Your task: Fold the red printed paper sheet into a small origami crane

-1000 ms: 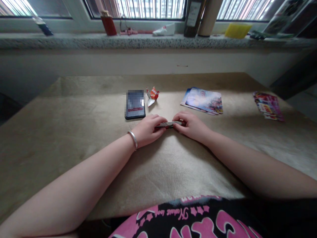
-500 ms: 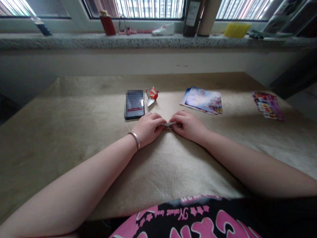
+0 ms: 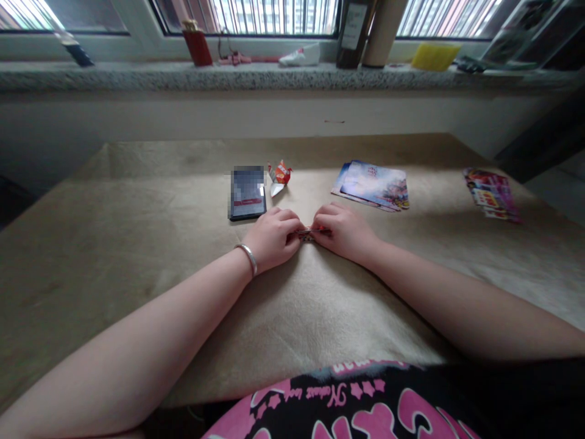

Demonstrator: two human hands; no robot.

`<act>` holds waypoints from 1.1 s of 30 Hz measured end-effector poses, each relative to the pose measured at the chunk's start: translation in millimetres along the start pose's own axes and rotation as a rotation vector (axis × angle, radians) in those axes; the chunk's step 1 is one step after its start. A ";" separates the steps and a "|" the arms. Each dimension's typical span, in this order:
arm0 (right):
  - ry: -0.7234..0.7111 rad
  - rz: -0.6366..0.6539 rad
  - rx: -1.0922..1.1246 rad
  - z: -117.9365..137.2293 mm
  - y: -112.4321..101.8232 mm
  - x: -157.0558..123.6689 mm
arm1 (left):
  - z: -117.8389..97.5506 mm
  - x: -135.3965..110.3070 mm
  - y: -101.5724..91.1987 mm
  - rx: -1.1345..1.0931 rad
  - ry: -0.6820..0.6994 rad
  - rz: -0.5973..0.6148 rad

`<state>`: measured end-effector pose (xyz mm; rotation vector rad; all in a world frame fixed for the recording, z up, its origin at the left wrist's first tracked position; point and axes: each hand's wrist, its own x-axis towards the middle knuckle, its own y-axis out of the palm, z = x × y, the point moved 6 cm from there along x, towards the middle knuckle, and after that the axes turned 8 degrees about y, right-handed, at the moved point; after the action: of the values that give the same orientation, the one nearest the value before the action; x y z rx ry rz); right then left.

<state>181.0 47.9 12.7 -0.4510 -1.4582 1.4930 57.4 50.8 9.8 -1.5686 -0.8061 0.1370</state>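
Observation:
Between my hands, low over the tabletop, is a small piece of folded paper (image 3: 307, 235) with a colourful print, mostly covered by my fingers. My left hand (image 3: 275, 238), with a silver bangle at the wrist, pinches its left end. My right hand (image 3: 342, 230) pinches the right end, fingers curled and thumb pressed in. A folded red, orange and white paper figure (image 3: 280, 175), shaped like a bird, stands beyond my left hand. Just left of it lies a phone (image 3: 247, 194) with its screen up and partly blurred.
A stack of printed sheets (image 3: 375, 185) lies beyond my right hand. Several fanned, bright cards (image 3: 492, 196) are at the table's right edge. The cloth-covered table (image 3: 137, 244) reaches the wall under a stone windowsill (image 3: 256, 78), which holds a red holder (image 3: 197, 46), a dark bottle and a yellow block.
The paper's pale flap, raised between my fingers before, now shows only as a thin edge. My hands stay in nearly the same place, both still gripping it.

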 end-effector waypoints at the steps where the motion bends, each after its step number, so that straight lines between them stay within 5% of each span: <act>1: -0.010 0.000 -0.019 0.9 0.1 0.0 | -0.9 0.1 -0.3 0.010 0.008 0.008; 18: -0.192 0.077 -0.323 21.7 -4.2 -15.8 | -15.6 -1.3 -5.9 0.184 0.139 0.088; 33: -0.157 0.040 -0.346 6.2 -10.5 -12.8 | -24.7 -6.2 -7.3 0.087 0.232 0.104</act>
<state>185.9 32.1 19.1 -0.5834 -1.8539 1.3328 62.8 26.5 18.9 -1.5124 -0.5310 0.0631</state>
